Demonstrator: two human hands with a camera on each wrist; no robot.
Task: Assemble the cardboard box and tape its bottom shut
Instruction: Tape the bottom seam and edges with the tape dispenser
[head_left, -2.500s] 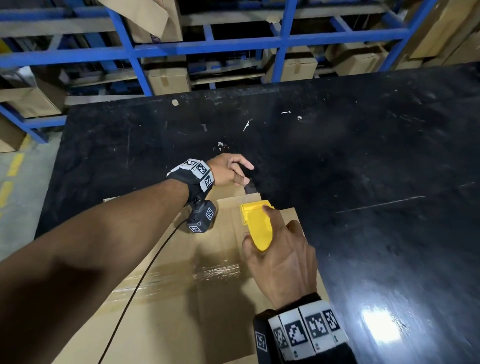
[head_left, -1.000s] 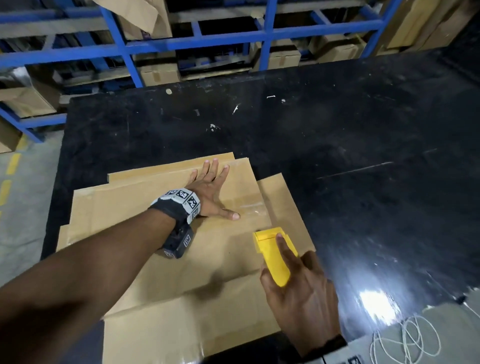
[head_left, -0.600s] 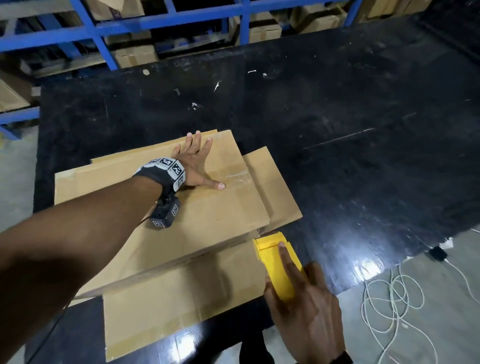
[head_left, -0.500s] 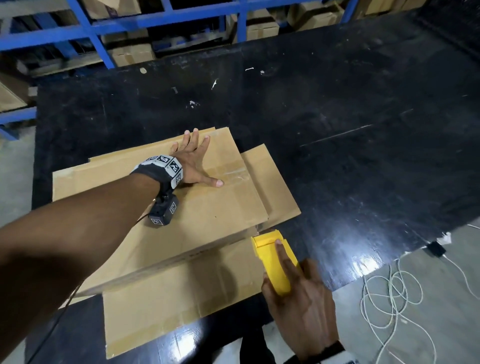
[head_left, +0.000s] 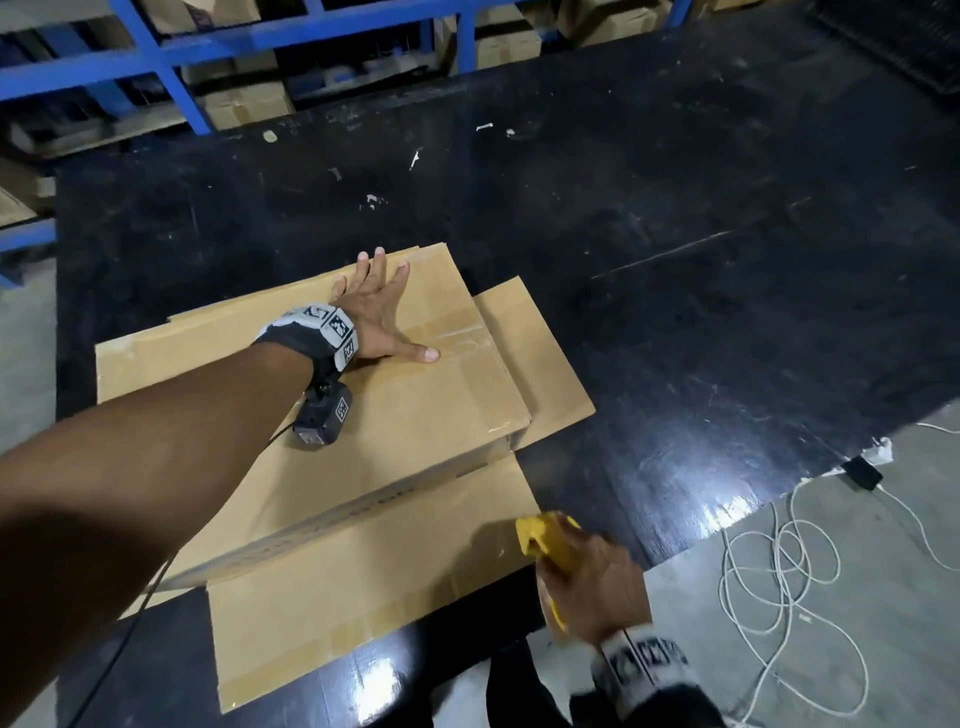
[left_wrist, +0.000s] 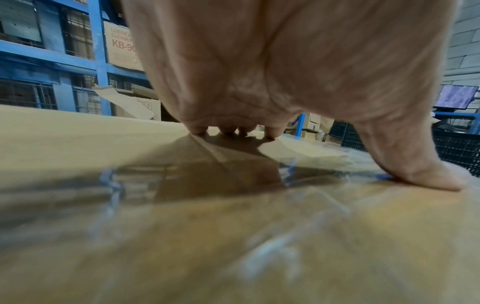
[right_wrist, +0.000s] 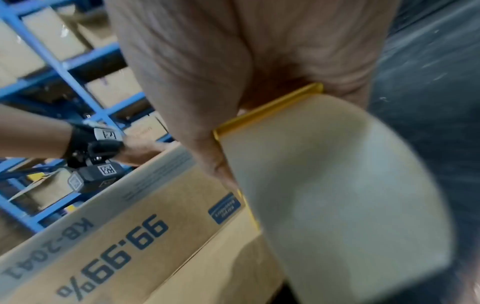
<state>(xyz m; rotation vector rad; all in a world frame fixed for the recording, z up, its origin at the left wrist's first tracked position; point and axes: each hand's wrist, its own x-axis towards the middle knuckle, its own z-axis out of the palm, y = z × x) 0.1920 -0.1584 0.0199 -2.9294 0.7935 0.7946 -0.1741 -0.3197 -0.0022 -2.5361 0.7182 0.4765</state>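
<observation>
A brown cardboard box (head_left: 415, 410) stands bottom up on the black table (head_left: 675, 260), its outer flaps spread flat. Clear tape (head_left: 457, 332) runs across its upper face and shows in the left wrist view as glossy tape (left_wrist: 207, 185). My left hand (head_left: 376, 312) lies flat with spread fingers on that face; its thumb (left_wrist: 415, 172) presses by the tape. My right hand (head_left: 592, 582) grips a yellow tape dispenser (head_left: 545, 535) at the near right flap, off the box. In the right wrist view the dispenser (right_wrist: 337, 195) fills the frame beside the printed box side (right_wrist: 116, 236).
Blue shelving (head_left: 171, 62) stacked with cartons stands behind the table. A white cable (head_left: 779, 561) coils on the grey floor at the right, by a black plug (head_left: 862, 470). The table's near right edge (head_left: 701, 540) lies close to my right hand.
My right hand has drawn the dispenser back from the box's top to the near flap's corner. My left hand went from the box's far edge to lying flat on the taped face.
</observation>
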